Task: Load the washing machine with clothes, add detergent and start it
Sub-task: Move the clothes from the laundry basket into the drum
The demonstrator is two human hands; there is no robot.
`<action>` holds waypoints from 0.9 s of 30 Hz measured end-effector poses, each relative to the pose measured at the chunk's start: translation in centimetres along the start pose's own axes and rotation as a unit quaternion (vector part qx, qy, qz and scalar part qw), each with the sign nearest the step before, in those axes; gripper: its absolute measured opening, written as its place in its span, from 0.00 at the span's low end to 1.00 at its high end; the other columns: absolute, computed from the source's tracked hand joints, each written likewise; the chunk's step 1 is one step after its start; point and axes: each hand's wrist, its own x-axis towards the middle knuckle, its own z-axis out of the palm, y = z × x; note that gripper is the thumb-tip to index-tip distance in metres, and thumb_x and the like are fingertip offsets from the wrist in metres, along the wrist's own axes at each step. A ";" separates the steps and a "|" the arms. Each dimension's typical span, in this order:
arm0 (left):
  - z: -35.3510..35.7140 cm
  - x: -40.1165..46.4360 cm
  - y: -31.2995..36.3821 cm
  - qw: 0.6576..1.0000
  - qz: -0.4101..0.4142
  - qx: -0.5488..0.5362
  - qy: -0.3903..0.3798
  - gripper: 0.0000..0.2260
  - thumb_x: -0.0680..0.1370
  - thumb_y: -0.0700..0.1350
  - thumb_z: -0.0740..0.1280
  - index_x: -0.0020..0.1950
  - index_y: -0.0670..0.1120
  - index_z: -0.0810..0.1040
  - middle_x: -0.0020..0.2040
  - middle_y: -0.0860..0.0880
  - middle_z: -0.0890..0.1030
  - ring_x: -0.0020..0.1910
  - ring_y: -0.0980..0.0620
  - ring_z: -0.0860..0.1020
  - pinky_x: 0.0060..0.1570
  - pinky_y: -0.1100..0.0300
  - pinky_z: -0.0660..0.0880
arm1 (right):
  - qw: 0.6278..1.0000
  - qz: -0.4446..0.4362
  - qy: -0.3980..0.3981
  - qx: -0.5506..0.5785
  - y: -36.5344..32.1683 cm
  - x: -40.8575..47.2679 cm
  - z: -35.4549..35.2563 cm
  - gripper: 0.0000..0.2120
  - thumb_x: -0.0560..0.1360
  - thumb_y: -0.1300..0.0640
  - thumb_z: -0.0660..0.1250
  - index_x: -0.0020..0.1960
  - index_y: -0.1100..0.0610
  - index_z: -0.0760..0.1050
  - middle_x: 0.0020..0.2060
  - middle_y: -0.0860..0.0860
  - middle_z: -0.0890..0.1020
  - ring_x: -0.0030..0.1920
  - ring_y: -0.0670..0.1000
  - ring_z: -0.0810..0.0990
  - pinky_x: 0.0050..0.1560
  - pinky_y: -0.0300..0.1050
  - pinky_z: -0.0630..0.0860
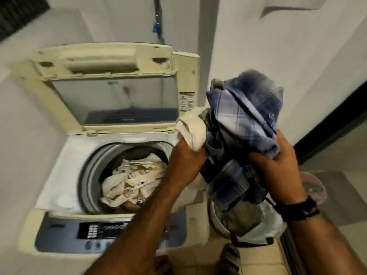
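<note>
The writing on the black control panel (103,231) of the cream top-loading washing machine (59,147) and on the small printed label (186,102) at its back right corner is too blurred to read; no brand can be made out; the machine's lid (111,84), cream-framed with a clear window, stands raised and folded at the back, and cream and beige crumpled clothes (131,181) lie inside the grey-rimmed drum (89,175); the left hand (186,161) grips a cream cloth (191,130) just over the drum's right edge, fingers curled into it; the right hand (276,165), with a black band (299,207) on its wrist, clutches a bundle of blue-and-white checked garments (248,108) held up to the right of the machine; the bundle and both forearms hide the machine's right side; below the bundle a white laundry bag (266,229) sits on the tiled floor (256,264), touching the machine; a pink round tub (315,185) stands just behind the right wrist; a blue tap fitting (157,28) hangs on the white wall (278,46) behind.
</note>
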 end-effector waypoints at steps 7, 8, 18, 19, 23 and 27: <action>-15.4 0.7 2.8 0.987 0.059 0.035 0.144 0.18 0.76 0.49 0.69 0.65 0.48 0.78 0.60 0.58 0.80 0.57 0.62 0.77 0.55 0.71 0.71 | 0.988 -0.060 -0.096 0.109 -5.7 2.1 12.5 0.28 0.69 0.71 0.73 0.67 0.64 0.72 0.61 0.56 0.82 0.61 0.53 0.81 0.63 0.54 0.78; -17.0 0.6 2.5 0.984 0.065 0.030 0.165 0.19 0.75 0.50 0.69 0.65 0.49 0.78 0.60 0.58 0.81 0.58 0.62 0.78 0.57 0.70 0.72 | 0.985 -0.053 -0.105 0.125 -5.8 2.3 14.3 0.28 0.68 0.71 0.73 0.67 0.64 0.72 0.60 0.56 0.82 0.61 0.54 0.81 0.63 0.56 0.78; -21.5 -0.6 -11.6 0.947 -0.185 0.249 -0.081 0.15 0.72 0.52 0.69 0.55 0.46 0.76 0.50 0.49 0.80 0.53 0.48 0.78 0.53 0.55 0.74 | 0.882 0.137 -0.338 -0.298 5.9 1.3 22.6 0.27 0.71 0.36 0.71 0.60 0.55 0.76 0.58 0.53 0.81 0.53 0.53 0.80 0.57 0.51 0.78; -21.5 -1.1 -12.4 0.941 -0.200 0.256 -0.096 0.12 0.73 0.51 0.69 0.52 0.46 0.77 0.50 0.47 0.82 0.52 0.47 0.79 0.53 0.53 0.75 | 0.852 0.165 -0.368 -0.333 6.4 0.8 22.3 0.24 0.74 0.41 0.71 0.61 0.56 0.75 0.58 0.53 0.79 0.54 0.53 0.78 0.56 0.47 0.76; -21.5 -2.0 -15.8 0.930 -0.222 0.263 -0.126 0.07 0.75 0.47 0.68 0.51 0.46 0.79 0.49 0.45 0.84 0.50 0.47 0.81 0.53 0.53 0.77 | 0.813 0.225 -0.403 -0.355 7.7 -0.2 21.5 0.25 0.76 0.45 0.70 0.69 0.55 0.73 0.65 0.56 0.78 0.64 0.55 0.76 0.62 0.45 0.71; -20.9 -1.6 -17.1 0.928 -0.225 0.266 -0.133 0.08 0.75 0.45 0.68 0.50 0.43 0.80 0.47 0.46 0.84 0.47 0.48 0.82 0.51 0.52 0.78 | 0.817 0.231 -0.386 -0.361 8.5 -0.1 21.2 0.21 0.77 0.45 0.70 0.63 0.58 0.77 0.60 0.56 0.81 0.60 0.56 0.79 0.63 0.50 0.74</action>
